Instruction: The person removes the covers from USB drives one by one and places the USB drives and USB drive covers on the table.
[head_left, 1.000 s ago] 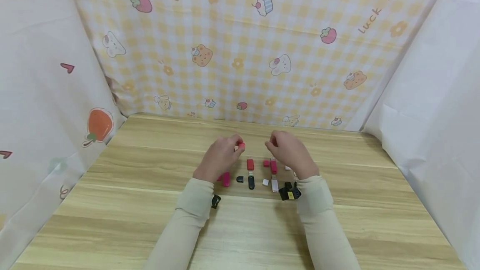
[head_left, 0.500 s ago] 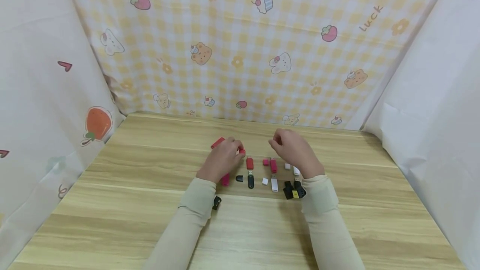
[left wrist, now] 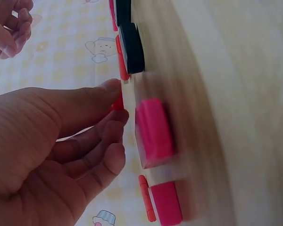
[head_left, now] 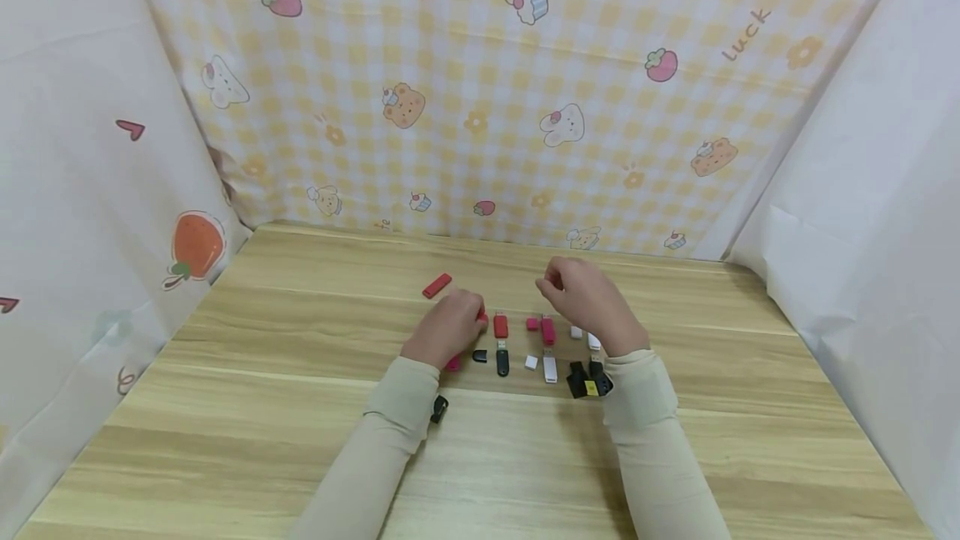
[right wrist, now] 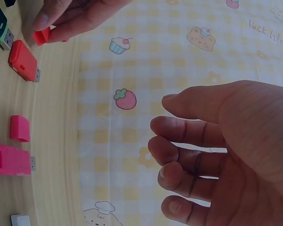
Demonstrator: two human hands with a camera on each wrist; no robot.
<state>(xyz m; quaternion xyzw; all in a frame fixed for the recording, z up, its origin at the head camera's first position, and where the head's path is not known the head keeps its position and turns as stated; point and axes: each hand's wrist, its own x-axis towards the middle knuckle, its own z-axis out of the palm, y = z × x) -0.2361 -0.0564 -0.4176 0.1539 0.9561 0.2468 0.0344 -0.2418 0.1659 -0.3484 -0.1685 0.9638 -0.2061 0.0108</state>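
My left hand [head_left: 447, 327] pinches a small red USB stick cap [right wrist: 41, 36] between thumb and fingertips, low over the wooden table. Just right of that cap lies a red USB stick [head_left: 500, 326] with its metal plug bare, pointing to the back. Raised over the right end of the rows, my right hand [head_left: 588, 300] holds nothing; in the right wrist view its fingers [right wrist: 167, 150] hang loosely curled. Under the left hand, a magenta USB stick [head_left: 453, 363] is partly hidden. The left wrist view shows two magenta pieces [left wrist: 154, 129] close below the fingers.
Toward the front stand a dark cap [head_left: 480, 356] and dark USB stick [head_left: 502, 362], then a white cap [head_left: 531, 362] and white stick [head_left: 550, 369]. A pink cap [head_left: 532, 324] sits beside a pink stick [head_left: 548, 332]. Another red stick [head_left: 437, 285] lies at the back left.
My left hand has come down and toward me with the red cap, to beside the red USB stick, uncovering the red stick at the back left. The right hand has shifted slightly right.
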